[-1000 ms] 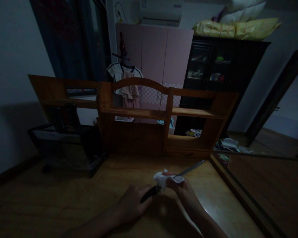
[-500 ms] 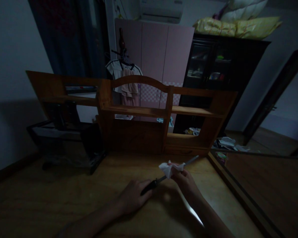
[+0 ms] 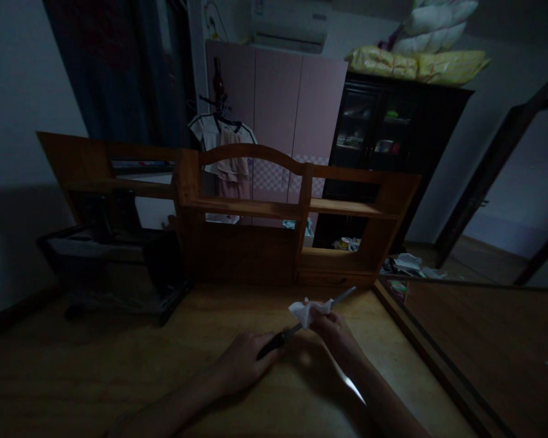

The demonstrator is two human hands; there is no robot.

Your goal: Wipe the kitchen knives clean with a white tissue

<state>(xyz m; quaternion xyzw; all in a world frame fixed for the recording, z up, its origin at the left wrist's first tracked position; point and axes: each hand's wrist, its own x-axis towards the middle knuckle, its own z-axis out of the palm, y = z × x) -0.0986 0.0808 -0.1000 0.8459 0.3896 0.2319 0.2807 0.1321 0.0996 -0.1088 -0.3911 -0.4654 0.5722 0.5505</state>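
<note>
My left hand (image 3: 245, 362) is closed around the black handle of a knife (image 3: 271, 345) at the lower middle of the view. The thin blade points up and to the right, above the wooden desk top (image 3: 201, 322). My right hand (image 3: 331, 328) pinches a white tissue (image 3: 305, 311) folded around the middle of the blade. The blade's tip sticks out past the tissue, and a short stretch of bare blade shows between tissue and handle. The fingertips under the tissue are partly hidden.
A black knife rack (image 3: 114, 261) with black-handled knives stands at the left of the desk. A wooden shelf unit (image 3: 251, 210) lines the back edge. Behind it are a pink wardrobe (image 3: 274, 103) and a dark cabinet (image 3: 432, 134). A raised wooden edge (image 3: 420, 347) borders the right side.
The view has tilted slightly, so the room sits a little lower and further left. My right hand and the tissue have hardly moved along the blade; the left hand keeps its hold.
</note>
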